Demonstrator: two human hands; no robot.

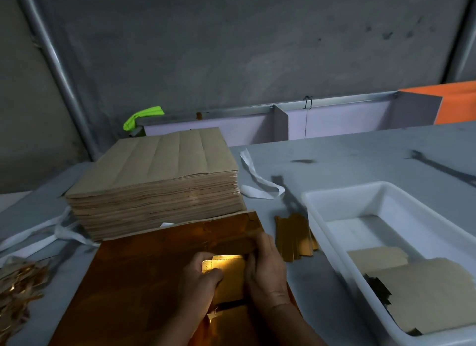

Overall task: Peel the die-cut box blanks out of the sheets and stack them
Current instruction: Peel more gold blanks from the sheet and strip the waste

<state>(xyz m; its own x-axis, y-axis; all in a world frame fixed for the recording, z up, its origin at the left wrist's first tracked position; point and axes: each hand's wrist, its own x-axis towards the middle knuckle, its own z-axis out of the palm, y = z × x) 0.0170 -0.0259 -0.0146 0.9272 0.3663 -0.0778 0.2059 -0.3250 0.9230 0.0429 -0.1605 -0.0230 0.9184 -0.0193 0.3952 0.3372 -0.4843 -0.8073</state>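
Pinching the gold blank (228, 265) by its ends, the left hand (199, 277) and right hand (266, 271) hold it just over the gold sheet (144, 273), where a hasty pull against any uncut nicks could tear a flap.

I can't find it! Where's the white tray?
Head view: the white tray sits on the grey table, lower right, just right of the gold strips.
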